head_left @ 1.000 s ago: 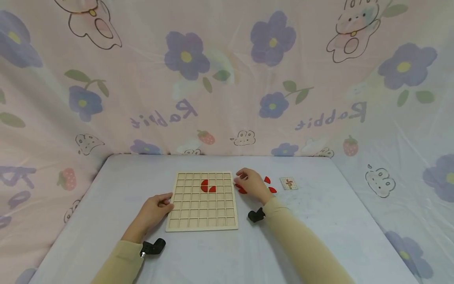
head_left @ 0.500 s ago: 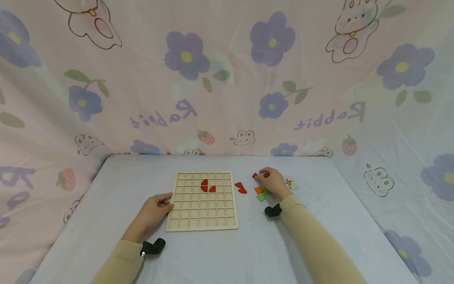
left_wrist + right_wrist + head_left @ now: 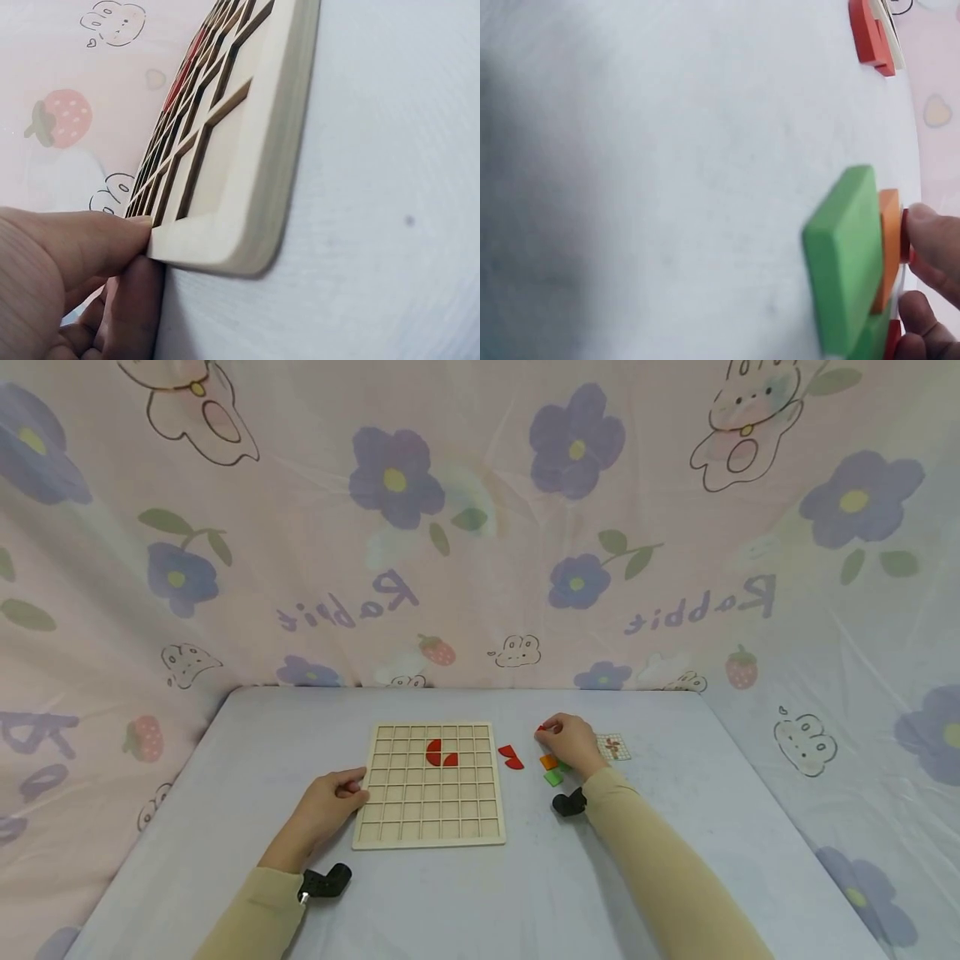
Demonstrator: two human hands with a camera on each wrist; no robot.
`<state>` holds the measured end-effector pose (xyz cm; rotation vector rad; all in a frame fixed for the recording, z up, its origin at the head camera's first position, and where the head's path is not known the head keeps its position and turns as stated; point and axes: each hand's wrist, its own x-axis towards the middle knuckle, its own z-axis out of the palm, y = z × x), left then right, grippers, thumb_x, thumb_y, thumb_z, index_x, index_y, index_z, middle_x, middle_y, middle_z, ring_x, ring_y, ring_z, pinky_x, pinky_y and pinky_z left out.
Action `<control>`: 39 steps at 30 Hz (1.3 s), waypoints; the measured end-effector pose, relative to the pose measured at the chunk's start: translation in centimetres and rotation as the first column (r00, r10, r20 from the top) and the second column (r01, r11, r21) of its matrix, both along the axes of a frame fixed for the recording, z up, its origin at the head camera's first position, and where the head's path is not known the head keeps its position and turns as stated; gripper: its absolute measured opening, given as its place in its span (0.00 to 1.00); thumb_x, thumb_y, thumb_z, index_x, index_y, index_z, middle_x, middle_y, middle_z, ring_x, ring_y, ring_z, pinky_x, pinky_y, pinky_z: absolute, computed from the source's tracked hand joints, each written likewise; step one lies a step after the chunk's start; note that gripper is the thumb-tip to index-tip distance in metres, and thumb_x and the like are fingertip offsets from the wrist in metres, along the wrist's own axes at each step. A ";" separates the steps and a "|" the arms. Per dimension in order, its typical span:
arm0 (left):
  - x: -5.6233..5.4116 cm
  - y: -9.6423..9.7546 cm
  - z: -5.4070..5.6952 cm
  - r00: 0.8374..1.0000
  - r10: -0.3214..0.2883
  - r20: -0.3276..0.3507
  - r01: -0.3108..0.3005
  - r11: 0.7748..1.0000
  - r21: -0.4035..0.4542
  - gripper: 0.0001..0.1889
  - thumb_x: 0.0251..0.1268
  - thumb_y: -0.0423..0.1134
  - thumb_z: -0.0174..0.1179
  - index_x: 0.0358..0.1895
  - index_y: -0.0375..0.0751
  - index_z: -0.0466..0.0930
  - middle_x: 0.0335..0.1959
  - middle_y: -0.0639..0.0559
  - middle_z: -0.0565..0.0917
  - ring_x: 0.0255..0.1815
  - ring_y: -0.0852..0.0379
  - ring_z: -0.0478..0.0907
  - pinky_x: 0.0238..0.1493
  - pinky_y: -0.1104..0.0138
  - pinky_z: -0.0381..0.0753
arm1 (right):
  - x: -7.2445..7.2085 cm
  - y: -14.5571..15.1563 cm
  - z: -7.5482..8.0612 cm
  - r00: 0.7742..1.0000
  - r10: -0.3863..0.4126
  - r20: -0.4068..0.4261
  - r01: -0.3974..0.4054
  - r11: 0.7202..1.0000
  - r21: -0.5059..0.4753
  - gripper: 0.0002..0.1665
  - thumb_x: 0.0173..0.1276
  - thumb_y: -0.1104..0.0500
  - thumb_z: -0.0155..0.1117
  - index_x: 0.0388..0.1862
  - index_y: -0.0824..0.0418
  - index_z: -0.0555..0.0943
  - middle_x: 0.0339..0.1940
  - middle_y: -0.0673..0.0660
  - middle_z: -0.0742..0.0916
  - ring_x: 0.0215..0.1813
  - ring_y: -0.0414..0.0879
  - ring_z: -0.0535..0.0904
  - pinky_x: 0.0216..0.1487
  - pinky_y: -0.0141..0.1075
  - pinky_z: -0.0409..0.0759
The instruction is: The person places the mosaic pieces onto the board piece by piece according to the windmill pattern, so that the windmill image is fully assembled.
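Note:
My left hand pinches the left edge of a pale wooden grid board; in the left wrist view the thumb lies at the top of the rim with a finger against its side. Two red rounded pieces, a half circle and a quarter circle, sit in the board's upper middle. To the board's right, my right hand pinches a red piece between thumb and finger, mostly covered. Below that hand lie an orange square and green tiles.
Two red pieces lie between the board and my right hand. A small printed pattern card is just right of that hand. Another red piece shows under the fingers. A patterned cloth hangs behind the white table.
From beside the board's right edge, my right hand has moved right to the loose pieces, then slightly left with its fingers over a red piece. The left hand and board stay put.

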<state>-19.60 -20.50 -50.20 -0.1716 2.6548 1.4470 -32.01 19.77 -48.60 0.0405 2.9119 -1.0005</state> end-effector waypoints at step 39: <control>0.0 0.0 0.0 1.000 -0.010 -0.010 0.010 1.000 -0.030 0.26 0.65 0.34 0.61 0.66 0.33 0.70 0.43 0.46 0.74 0.40 0.53 0.70 0.36 0.67 0.72 | 1.0 -1.9 0.5 0.999 0.012 0.037 -0.005 0.985 -0.173 0.11 0.71 0.55 0.60 0.47 0.58 0.72 0.39 0.57 0.77 0.34 0.50 0.74 0.30 0.36 0.75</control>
